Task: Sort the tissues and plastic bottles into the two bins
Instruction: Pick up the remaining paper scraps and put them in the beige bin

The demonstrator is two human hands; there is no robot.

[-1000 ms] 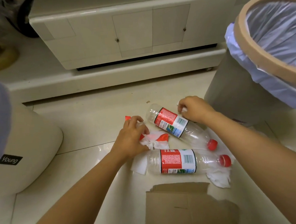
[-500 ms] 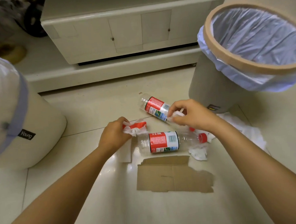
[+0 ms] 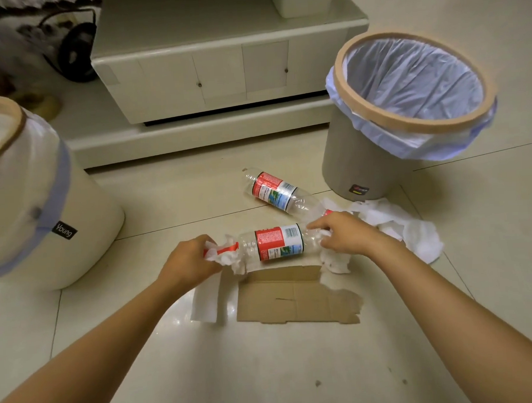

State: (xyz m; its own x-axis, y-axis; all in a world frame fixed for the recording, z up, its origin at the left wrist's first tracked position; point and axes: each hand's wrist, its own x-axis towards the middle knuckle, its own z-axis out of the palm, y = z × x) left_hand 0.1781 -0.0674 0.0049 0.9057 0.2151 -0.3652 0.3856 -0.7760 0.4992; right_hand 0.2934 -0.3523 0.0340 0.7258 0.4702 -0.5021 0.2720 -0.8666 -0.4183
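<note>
Pale floor tiles carry the near bottle, my landmark. At its base my left grip curls round crumpled tissue; at its neck my right grip pinches another tissue. Beyond it lies a second bottle, then the lined bin; cardboard lies nearer me.

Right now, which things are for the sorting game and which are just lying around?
For the job:
near bottle
far bottle
crumpled tissue
loose tissues
left bin
right bin

Just lying about:
cardboard piece
cabinet
</note>
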